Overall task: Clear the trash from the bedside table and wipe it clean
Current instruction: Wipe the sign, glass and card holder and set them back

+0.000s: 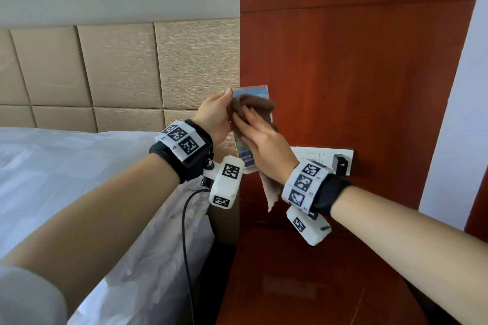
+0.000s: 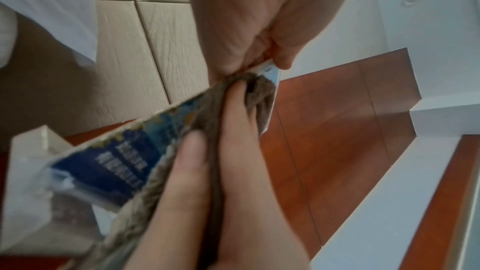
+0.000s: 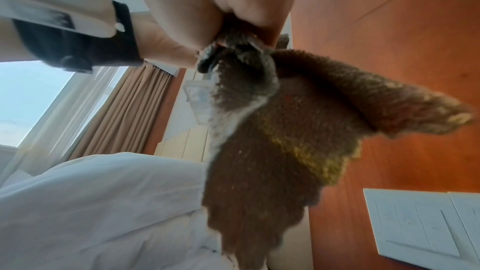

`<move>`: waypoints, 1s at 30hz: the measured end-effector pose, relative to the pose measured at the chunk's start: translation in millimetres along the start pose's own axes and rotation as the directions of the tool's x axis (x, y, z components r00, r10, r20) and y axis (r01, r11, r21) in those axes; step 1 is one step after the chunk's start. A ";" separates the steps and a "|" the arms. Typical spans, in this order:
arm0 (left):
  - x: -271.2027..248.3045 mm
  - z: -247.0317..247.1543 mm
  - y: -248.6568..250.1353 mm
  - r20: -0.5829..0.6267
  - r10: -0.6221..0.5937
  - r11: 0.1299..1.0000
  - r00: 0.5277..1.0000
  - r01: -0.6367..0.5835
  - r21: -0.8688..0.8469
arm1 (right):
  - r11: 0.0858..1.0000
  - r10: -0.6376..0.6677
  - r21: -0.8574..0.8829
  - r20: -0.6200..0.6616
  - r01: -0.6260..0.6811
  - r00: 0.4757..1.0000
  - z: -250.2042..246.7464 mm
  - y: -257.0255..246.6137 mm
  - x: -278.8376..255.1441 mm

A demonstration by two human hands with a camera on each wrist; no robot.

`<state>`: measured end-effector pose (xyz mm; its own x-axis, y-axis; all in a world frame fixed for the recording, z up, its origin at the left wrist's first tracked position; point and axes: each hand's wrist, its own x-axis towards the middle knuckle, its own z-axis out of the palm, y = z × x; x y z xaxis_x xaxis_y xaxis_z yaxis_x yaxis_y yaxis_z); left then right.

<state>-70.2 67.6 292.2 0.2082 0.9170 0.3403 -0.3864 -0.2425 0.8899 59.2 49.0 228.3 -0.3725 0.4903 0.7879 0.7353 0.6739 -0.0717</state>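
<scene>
A clear acrylic sign stand [image 1: 254, 90] with a blue printed card is held up above the red-brown bedside table [image 1: 303, 272]. My left hand [image 1: 216, 116] grips its left edge near the top, thumb in front. My right hand [image 1: 264, 145] holds a brown cloth [image 1: 257, 104] and presses it flat on the card's face. The cloth's tail hangs below the wrist. In the left wrist view, the cloth [image 2: 259, 98] lies under the right hand's fingers [image 2: 233, 130] on the blue card [image 2: 116, 161]. From the right wrist, the bunched cloth [image 3: 272, 141] fills most of the picture.
A white switch panel [image 1: 322, 155] with a black plug [image 1: 341, 163] is on the wooden wall behind the table. The bed with white bedding [image 1: 79, 166] and a beige padded headboard [image 1: 118, 66] lies to the left. A black cable [image 1: 186, 232] hangs beside the bed.
</scene>
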 end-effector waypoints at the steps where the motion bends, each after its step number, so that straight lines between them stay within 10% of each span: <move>1: 0.2 -1.4 1.4 -0.010 -0.014 1.000 1.000 0.014 -0.028 | 1.000 -0.014 -0.003 0.017 0.014 1.000 3.1 -1.5 -4.9; 13: -12.7 -3.3 2.4 0.073 -0.035 0.995 0.997 0.028 0.097 | 0.979 0.161 0.130 -0.026 -0.156 0.987 -8.0 -11.9 10.9; 30: -8.2 -12.9 10.0 -0.028 0.036 0.997 0.999 -0.034 0.063 | 0.998 -0.049 0.035 0.062 0.047 0.997 9.2 -19.2 -12.3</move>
<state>-87.3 61.7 294.4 0.1688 0.9161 0.3638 -0.3357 -0.2936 0.8951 44.5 35.1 214.3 -0.4424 0.4897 0.7513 0.6968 0.7151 -0.0558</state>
